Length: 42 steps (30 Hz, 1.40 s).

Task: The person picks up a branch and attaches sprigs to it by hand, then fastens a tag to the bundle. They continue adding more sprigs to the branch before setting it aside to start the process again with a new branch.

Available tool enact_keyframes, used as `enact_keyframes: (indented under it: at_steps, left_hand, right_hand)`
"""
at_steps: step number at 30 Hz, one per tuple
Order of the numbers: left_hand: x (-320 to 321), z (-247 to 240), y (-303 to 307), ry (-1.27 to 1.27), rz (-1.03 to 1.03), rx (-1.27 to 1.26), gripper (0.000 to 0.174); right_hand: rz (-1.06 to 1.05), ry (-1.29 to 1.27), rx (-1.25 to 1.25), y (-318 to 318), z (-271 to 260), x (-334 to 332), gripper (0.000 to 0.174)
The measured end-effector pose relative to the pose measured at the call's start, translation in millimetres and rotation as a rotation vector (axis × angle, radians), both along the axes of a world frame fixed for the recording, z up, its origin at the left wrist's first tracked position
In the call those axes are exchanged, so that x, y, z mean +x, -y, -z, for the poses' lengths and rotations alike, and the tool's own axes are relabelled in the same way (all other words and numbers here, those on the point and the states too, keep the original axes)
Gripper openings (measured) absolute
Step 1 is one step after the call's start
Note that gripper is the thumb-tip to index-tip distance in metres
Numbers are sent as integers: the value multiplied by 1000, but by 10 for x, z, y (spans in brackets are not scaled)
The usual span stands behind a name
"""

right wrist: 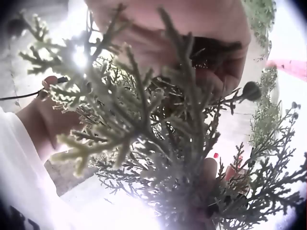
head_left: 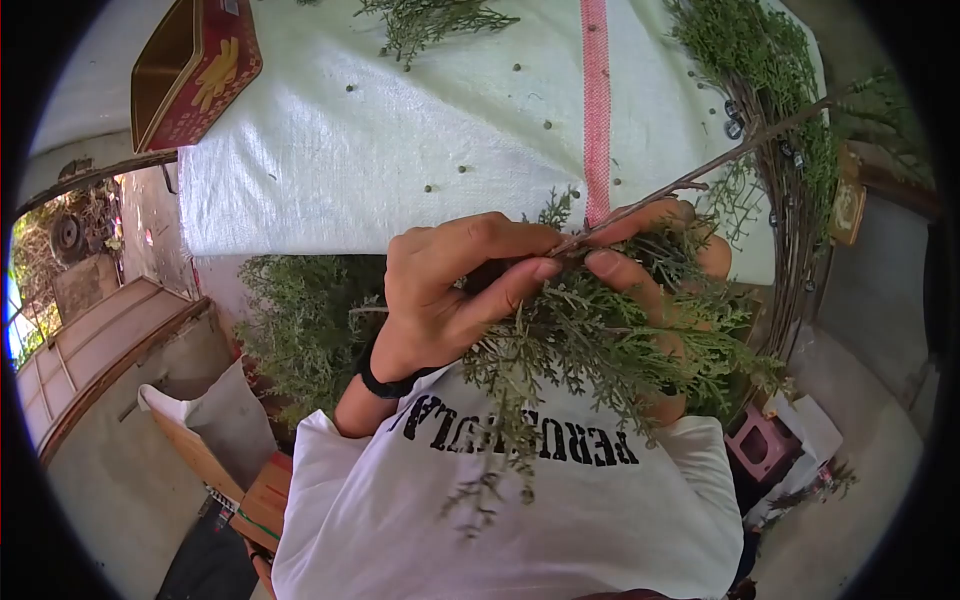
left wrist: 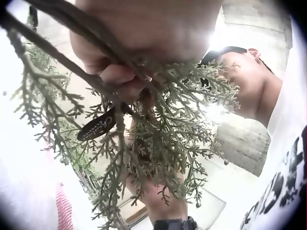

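In the head view my left hand (head_left: 440,290) pinches a thin brown stem (head_left: 690,182) between thumb and forefinger, just in front of my chest. My right hand (head_left: 640,270) grips the same green conifer branch (head_left: 600,350), its thumb close to the left fingertips; sprays of scaly foliage hide much of that hand. The stem runs up and right past the right hand. The left wrist view shows foliage (left wrist: 163,110) hanging below the fingers and a dark oval piece (left wrist: 97,126) with pale lettering among the stems. Foliage (right wrist: 144,124) fills most of the right wrist view.
A white woven sheet (head_left: 400,150) with a red stripe covers the table, small round cones scattered on it. An open red box (head_left: 215,80) stands at the left back. A long bundle of conifer branches (head_left: 800,200) lies along the right. More greenery (head_left: 310,320) sits below the table's front edge.
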<state>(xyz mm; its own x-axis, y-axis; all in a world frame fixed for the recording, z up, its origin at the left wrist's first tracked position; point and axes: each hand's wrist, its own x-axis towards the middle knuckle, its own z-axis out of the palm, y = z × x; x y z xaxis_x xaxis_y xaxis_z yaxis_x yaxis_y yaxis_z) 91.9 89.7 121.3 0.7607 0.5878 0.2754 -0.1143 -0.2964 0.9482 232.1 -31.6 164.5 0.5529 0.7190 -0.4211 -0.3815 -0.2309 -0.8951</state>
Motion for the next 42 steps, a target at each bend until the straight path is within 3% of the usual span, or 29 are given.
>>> enact_keyframes:
  at_steps: [8,16,20,24,28,31,36,39,42]
  left_hand:
    - [36,-56,-15,-12,16,38,16]
    - [49,-55,6,-3,22,-10,17]
    - [35,-51,-4,-23,38,15,17]
    - [34,-56,-6,5,42,32,17]
    - [30,-73,-11,-9,58,68,17]
    - [15,-77,-4,-28,58,45,17]
    - [-26,-11,-22,-34,28,-43,16]
    - [-140,-96,-79,-160,7,-47,16]
    - [-215,-150,-193,-219,11,35,16]
  right_hand:
    - [88,62,69,30,119,-37,20]
    - [30,1,-26,80,51,22,18]
    - [-26,121,43,107,93,29,21]
    - [-24,63,128,137,94,52,15]
    - [-120,-144,-6,167,142,199,20]
    - [-331,454,243,223,307,227,27]
    - [-318,511,309,156,284,132,40]
    - [-67,90,221,-2,85,98,37]
    - [-153,192,248,124,351,370,32]
